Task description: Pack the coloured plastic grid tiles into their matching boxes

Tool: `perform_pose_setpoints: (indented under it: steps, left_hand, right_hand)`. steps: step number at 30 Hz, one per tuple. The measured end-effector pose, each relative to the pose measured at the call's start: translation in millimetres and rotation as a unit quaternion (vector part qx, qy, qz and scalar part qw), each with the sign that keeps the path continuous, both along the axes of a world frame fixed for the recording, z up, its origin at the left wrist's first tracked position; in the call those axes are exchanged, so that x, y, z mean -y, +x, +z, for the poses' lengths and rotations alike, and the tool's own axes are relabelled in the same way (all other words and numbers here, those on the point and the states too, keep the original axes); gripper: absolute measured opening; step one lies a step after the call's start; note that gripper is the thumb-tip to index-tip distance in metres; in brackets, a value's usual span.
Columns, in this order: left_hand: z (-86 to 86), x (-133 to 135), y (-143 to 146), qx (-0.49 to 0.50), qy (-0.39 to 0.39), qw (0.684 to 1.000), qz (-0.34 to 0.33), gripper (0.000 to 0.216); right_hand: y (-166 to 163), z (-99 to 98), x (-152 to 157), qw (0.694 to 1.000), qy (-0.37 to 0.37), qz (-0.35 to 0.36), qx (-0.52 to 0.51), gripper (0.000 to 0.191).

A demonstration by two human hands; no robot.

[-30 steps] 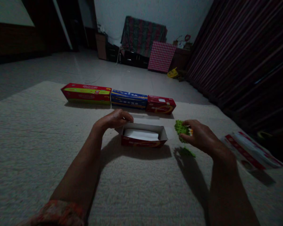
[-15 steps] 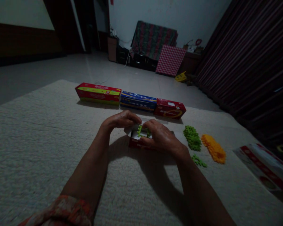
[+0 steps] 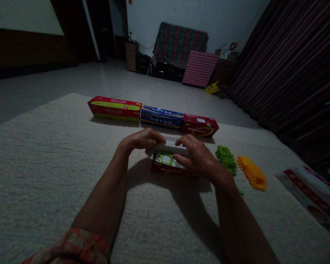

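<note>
A small open red box [image 3: 165, 168] lies on the pale mat in front of me. A green plastic piece [image 3: 165, 158] rests flat inside it. My left hand [image 3: 139, 141] curls over the box's left end and grips its rim. My right hand [image 3: 195, 157] hovers over the right half of the box, fingers loosely bent and apart, with nothing in them. Just right of that hand sits a pile of green pieces [image 3: 225, 158], and beyond it a pile of orange pieces [image 3: 252, 173].
Three closed boxes stand in a row behind: a long red and green one [image 3: 114, 108], a blue one [image 3: 161, 117] and a short red one [image 3: 200, 125]. A printed plastic bag [image 3: 313, 196] lies at the right. A striped curtain [image 3: 297, 73] hangs on the right.
My right hand carried a green piece from the pile to the open box, left it lying inside, and has drawn back a little. My left hand stayed on the box.
</note>
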State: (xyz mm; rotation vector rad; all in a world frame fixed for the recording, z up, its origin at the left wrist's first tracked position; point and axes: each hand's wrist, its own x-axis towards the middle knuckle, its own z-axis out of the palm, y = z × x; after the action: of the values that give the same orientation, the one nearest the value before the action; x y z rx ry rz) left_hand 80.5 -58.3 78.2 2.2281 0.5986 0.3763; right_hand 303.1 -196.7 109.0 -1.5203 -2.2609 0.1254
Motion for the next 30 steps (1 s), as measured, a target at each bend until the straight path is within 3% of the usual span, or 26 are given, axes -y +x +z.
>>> perform_pose_setpoints:
  steps: [3, 6, 10, 12, 17, 22, 26, 30]
  left_hand:
    - [-0.4, 0.4, 1.6, -0.008, 0.012, 1.000, 0.008, 0.037]
    - [-0.6, 2.1, 3.7, -0.021, 0.022, 1.000, 0.008, 0.035]
    - [-0.8, 1.5, 5.5, -0.039, 0.025, 0.999, 0.017, 0.033]
    - [-0.5, 0.5, 6.1, -0.047, 0.022, 0.998, 0.025, 0.034]
    - [2.0, 0.6, 6.3, -0.051, 0.025, 0.998, 0.031, 0.034]
    - [2.7, 0.6, 5.5, -0.057, 0.009, 0.997, 0.044, 0.036]
    - [2.7, 2.1, 6.1, -0.060, 0.009, 0.997, 0.046, 0.037]
    - [4.0, 4.3, 7.1, -0.055, 0.007, 0.997, 0.050, 0.036]
  right_hand:
    - [40.0, 5.5, 7.5, 0.998, 0.030, -0.056, -0.007, 0.018]
    - [90.3, 4.1, 22.0, 0.983, 0.011, -0.183, 0.027, 0.011]
    - [149.7, -13.6, 45.2, 0.922, -0.060, -0.372, 0.088, 0.011]
    - [167.1, -27.6, 52.0, 0.897, -0.088, -0.423, 0.093, 0.011]
    - [170.0, -60.2, 49.4, 0.886, -0.082, -0.452, 0.066, 0.030]
    - [158.7, -77.1, 41.8, 0.876, -0.074, -0.476, 0.026, 0.042]
    - [158.3, -77.8, 41.8, 0.874, -0.108, -0.474, 0.013, 0.042]
    - [153.9, -63.5, 45.8, 0.871, -0.127, -0.474, 0.035, 0.043]
